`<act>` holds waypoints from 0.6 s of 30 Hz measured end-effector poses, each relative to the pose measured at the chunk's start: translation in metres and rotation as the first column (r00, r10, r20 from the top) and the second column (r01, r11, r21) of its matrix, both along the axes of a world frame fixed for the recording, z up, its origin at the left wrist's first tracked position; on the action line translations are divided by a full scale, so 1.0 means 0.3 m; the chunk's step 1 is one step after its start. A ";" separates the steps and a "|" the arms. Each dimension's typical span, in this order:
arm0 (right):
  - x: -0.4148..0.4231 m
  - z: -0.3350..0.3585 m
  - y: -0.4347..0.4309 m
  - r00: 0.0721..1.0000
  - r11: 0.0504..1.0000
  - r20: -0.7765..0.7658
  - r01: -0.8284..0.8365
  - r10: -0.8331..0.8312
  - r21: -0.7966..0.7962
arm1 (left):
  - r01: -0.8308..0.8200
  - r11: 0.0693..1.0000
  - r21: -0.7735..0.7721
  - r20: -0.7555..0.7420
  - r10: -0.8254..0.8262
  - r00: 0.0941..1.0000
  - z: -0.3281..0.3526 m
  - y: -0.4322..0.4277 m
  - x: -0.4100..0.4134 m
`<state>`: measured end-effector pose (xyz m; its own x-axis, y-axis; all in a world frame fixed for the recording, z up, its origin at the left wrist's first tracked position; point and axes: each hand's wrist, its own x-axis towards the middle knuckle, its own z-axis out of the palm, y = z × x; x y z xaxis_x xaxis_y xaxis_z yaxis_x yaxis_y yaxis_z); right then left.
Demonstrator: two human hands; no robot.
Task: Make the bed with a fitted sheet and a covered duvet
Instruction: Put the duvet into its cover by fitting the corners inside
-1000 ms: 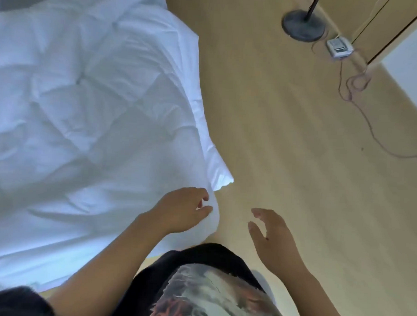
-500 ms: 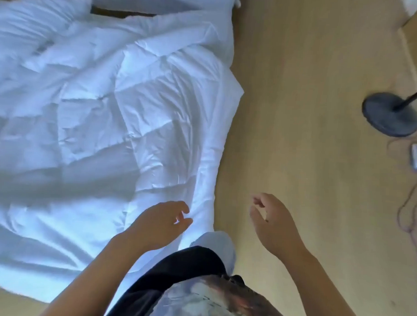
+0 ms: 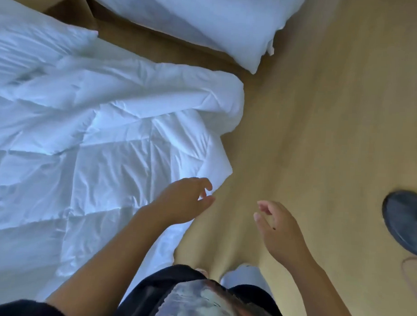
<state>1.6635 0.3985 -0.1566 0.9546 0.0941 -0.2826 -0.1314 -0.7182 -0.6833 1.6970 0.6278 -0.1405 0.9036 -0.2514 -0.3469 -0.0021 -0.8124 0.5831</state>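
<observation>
Head view: the white quilted duvet, soft and creased, lies spread on the smooth wooden floor at the left. The left hand hangs over its edge, fingers loosely curled and empty; the right hand, relaxed and empty, is over bare floor

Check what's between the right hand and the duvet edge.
Head view: only bare wooden floor lies between the right hand and the duvet edge; the left hand is over that edge.
</observation>
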 end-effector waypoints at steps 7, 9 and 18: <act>0.723 -0.052 -0.338 0.993 0.990 0.000 -0.120 0.120 -0.072 | -0.135 0.990 0.043 0.009 0.135 0.991 -0.054 -0.286 0.616; 0.947 -0.055 -0.378 0.980 0.978 -0.010 -0.197 0.196 -0.065 | -0.224 0.973 0.055 -0.014 0.225 0.974 -0.063 -0.304 0.736; 1.890 0.011 -0.034 0.733 0.733 0.031 -0.678 0.680 -0.045 | -0.754 0.652 0.084 -0.050 0.758 0.650 -0.139 -0.143 1.219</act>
<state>2.2304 0.3884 -0.1534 0.6508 0.7147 -0.2564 0.4274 -0.6239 -0.6542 2.0627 0.5848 -0.1823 0.7437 0.5268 -0.4115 0.6668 -0.5411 0.5124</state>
